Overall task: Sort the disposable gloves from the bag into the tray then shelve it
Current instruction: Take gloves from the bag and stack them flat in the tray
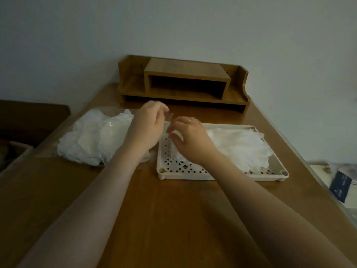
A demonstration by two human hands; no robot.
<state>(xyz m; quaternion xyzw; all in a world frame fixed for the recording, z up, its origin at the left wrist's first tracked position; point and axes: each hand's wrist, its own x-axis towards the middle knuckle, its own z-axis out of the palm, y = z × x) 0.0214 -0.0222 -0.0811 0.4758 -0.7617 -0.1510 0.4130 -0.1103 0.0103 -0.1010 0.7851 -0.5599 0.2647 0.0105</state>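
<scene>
1. Head view: a thin clear glove [168, 120] is pinched between the curled fingers of the left hand [148, 124] and the right hand [190, 138], above the left end of the tray [278, 174].
2. More gloves are heaped in the bag [92, 138], just left of the tray; a flattened stack [241, 147] lies in its right part.
3. The film should be spread flat before it is laid down, judging by that stack.
4. The shelf [183, 82] stands behind.

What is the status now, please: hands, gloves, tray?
Left hand and right hand both pinch one clear glove over tray. Gloves stacked in tray's right part; more in bag. Shelf unblocked.
</scene>
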